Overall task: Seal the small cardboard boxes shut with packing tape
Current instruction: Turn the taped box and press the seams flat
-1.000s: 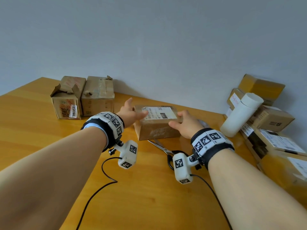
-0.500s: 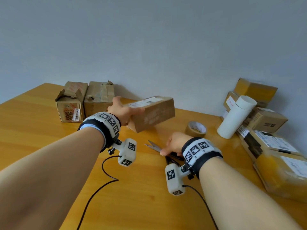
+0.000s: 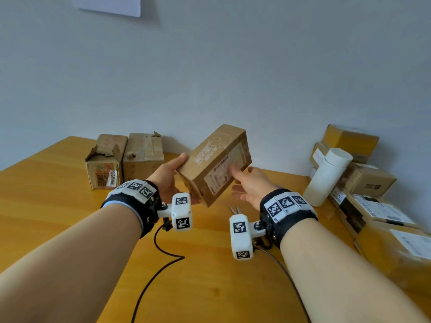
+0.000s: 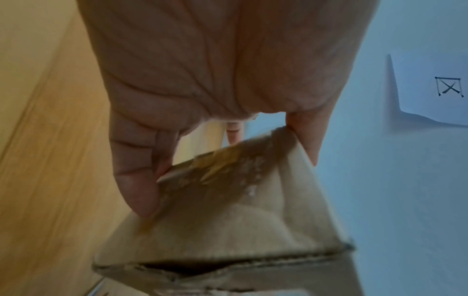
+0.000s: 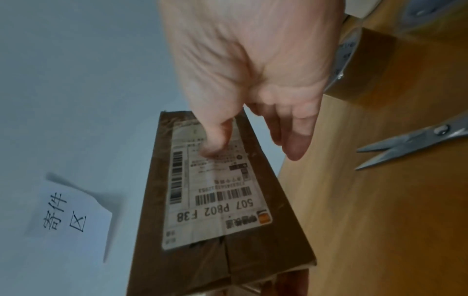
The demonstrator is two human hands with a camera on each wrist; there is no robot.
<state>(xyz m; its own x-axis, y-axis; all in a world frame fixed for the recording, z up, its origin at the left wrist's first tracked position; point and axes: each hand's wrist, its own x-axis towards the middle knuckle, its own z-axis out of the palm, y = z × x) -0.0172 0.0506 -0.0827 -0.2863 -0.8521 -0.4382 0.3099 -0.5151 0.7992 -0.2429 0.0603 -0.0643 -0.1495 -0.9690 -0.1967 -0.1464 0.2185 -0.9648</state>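
Note:
A small brown cardboard box [image 3: 214,164] with a white shipping label is held tilted in the air above the wooden table [image 3: 58,206]. My left hand [image 3: 170,176] grips its near lower end, thumb on one face and fingers on the opposite face [image 4: 142,180]. My right hand [image 3: 247,183] lies against the label side with straight fingers; its thumb [image 5: 215,140] touches the label on the box [image 5: 215,200]. The box's end flaps [image 4: 228,260] gape slightly. A roll of brown packing tape [image 5: 364,66] and scissors [image 5: 405,144] lie on the table beneath.
Two worn boxes [image 3: 105,164] [image 3: 142,157] stand at the back left by the wall. Several stacked boxes [image 3: 373,206] and a white cylinder [image 3: 326,178] crowd the right side. A black cable [image 3: 163,252] trails over the table between my arms.
The box was lifted off the table by my left hand and tipped up on end. My right hand left the scissors and came up to the box's label side.

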